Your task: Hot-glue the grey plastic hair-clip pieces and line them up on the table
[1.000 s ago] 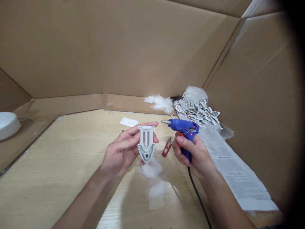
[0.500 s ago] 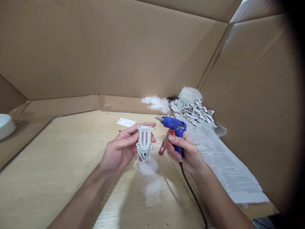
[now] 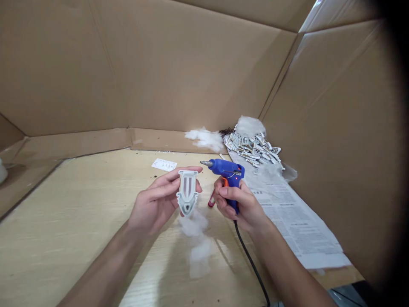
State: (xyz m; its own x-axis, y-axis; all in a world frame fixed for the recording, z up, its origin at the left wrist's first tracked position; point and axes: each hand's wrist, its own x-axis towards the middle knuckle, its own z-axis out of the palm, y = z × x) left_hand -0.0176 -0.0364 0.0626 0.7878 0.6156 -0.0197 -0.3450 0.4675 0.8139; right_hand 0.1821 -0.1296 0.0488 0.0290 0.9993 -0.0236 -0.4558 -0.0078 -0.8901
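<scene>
My left hand (image 3: 156, 198) is closed on a pale grey, shield-shaped piece (image 3: 187, 192) with slots in its face and a small hole near its pointed lower end. It is held upright above the table. In my right hand (image 3: 238, 200) is a blue hot glue gun (image 3: 227, 169) with an orange trigger and a lit red light. Its metal nozzle points left, just above and right of the piece's top edge, apart from it. White fluffy wadding (image 3: 198, 245) lies on the table below. A small red object (image 3: 211, 199) is partly hidden behind my right hand.
Many similar grey pieces (image 3: 254, 147) are heaped at the back right on printed paper (image 3: 294, 221). More wadding (image 3: 206, 138) lies by the cardboard wall (image 3: 191, 64). A white card (image 3: 164, 164) is behind my left hand. The black cord (image 3: 252, 260) runs toward me.
The whole view has shifted slightly, so things appear a little further left. Both hands keep their grips, and the glue gun's nozzle stays near the top of the grey piece.
</scene>
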